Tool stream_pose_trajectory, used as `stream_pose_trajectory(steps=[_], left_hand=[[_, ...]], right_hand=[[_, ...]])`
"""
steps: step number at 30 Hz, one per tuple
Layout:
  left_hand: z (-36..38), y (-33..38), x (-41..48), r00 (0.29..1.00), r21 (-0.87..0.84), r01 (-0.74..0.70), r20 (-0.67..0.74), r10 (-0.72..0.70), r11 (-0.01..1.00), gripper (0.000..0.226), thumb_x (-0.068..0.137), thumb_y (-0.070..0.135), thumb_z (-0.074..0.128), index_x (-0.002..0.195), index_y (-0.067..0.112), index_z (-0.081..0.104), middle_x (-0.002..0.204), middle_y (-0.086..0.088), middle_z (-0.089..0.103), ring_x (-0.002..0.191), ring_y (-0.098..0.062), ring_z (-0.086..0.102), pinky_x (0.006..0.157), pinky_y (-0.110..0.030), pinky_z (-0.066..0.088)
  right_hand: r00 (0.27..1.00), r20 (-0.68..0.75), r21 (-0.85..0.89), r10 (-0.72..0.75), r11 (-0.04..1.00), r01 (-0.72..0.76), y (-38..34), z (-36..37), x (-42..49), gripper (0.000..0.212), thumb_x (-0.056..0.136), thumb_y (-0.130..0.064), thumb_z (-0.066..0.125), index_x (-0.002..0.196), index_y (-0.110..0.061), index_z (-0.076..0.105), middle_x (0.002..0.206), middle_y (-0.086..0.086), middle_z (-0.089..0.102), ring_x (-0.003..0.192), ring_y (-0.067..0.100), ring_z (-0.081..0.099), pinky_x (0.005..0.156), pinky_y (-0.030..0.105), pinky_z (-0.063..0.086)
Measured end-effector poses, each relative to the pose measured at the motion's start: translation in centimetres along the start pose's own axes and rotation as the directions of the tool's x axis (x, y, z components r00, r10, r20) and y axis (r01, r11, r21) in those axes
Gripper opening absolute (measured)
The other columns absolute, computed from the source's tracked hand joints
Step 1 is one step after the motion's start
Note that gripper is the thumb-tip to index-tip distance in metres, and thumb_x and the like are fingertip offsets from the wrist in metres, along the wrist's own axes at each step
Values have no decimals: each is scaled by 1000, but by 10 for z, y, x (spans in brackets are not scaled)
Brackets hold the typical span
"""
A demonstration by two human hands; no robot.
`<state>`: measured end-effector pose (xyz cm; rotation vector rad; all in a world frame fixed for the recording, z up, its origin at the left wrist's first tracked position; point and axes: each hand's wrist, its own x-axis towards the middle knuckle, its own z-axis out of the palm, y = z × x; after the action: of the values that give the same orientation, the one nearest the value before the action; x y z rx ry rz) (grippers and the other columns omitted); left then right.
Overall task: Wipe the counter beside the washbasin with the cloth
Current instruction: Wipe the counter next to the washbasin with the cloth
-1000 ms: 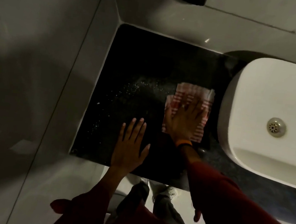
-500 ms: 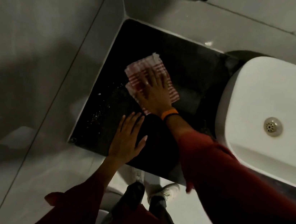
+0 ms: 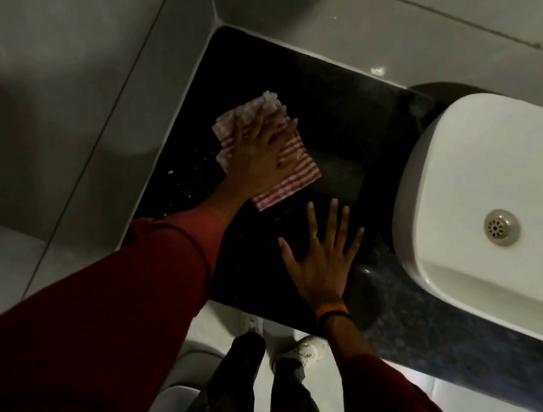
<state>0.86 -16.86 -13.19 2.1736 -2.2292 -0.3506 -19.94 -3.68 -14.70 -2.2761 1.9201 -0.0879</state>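
A red-and-white striped cloth (image 3: 297, 171) lies on the black counter (image 3: 340, 90), left of the white washbasin (image 3: 495, 173). My left hand (image 3: 258, 150) presses flat on top of the cloth, fingers pointing toward the back wall, and covers its middle. My right hand (image 3: 323, 264), with an orange wristband and a ring, rests flat on the bare counter between the cloth and the basin, fingers spread and holding nothing. Pale specks dot the counter near its left edge (image 3: 179, 186).
Grey tiled walls (image 3: 111, 46) close the counter at the left and back. The basin has a metal drain (image 3: 501, 227). The counter's front edge runs just below my right wrist; beneath it are the pale floor and my shoes (image 3: 305, 347).
The cloth went from under my right hand to under my left hand. It moved from beside the basin to the counter's left part. My right hand now lies flat nearer the basin.
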Motion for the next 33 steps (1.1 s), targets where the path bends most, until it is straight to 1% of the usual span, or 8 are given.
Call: stream_pose_trajectory(steps=[7,14,21,25,27,29,31,33], left_hand=[[6,-41,-74,923,-52,367,-104,-370,929,79,93,63,27,159,20,19,168,-5,21,155,-36,16,122,-64,10],[26,-40,-154,806,-109,574,-103,-583,812,88,89,70,25,159,18,16,168,-6,21,155,-35,15,125,-58,7],[37,7,-214,567,-223,794,-62,-821,565,86,92,71,24,158,17,21,167,-9,24,155,-37,13,122,-61,4],[24,38,-227,495,-421,812,132,-859,403,87,95,64,36,160,12,8,170,-10,4,156,-38,-2,123,-65,2],[8,35,-219,465,-503,814,266,-844,290,88,97,61,39,160,13,0,170,-10,-5,156,-38,-9,123,-65,-3],[-11,24,-211,462,-547,803,319,-828,237,86,98,60,38,160,15,-1,170,-10,-8,156,-37,-13,123,-61,-7],[-26,11,-208,490,-573,765,222,-843,294,79,100,53,39,160,12,8,170,-8,-2,156,-36,-10,124,-56,-6],[-33,-5,-207,544,-593,688,42,-838,417,68,103,42,40,158,8,19,169,-9,14,157,-35,1,128,-53,3]], right_hand=[[1000,-26,11,-15,1000,15,0,1,0,87,90,-82,25,161,-32,17,171,12,5,159,33,1,123,68,5],[999,-44,-2,-27,1000,27,3,7,1,88,89,-84,23,161,-34,13,171,12,7,159,34,3,122,69,7],[999,13,22,-43,999,43,2,3,-1,91,87,-86,21,161,-33,13,171,13,5,158,36,1,121,72,6],[996,74,75,-52,996,46,-3,-13,-5,97,83,-86,24,161,-29,16,171,14,3,158,37,-1,120,73,4],[990,43,93,-133,987,129,-15,-21,-18,96,85,-83,31,161,-26,20,171,16,5,158,37,1,122,70,2],[942,-6,122,-336,935,334,-42,-20,-38,92,88,-78,37,160,-22,23,171,15,8,159,34,4,125,65,2],[828,22,172,-560,818,549,-82,-14,-58,89,92,-75,37,160,-20,22,171,14,8,159,34,3,126,62,6],[701,102,210,-706,704,678,-118,-5,-73,81,96,-69,39,160,-22,25,170,13,13,158,35,1,125,64,9]])
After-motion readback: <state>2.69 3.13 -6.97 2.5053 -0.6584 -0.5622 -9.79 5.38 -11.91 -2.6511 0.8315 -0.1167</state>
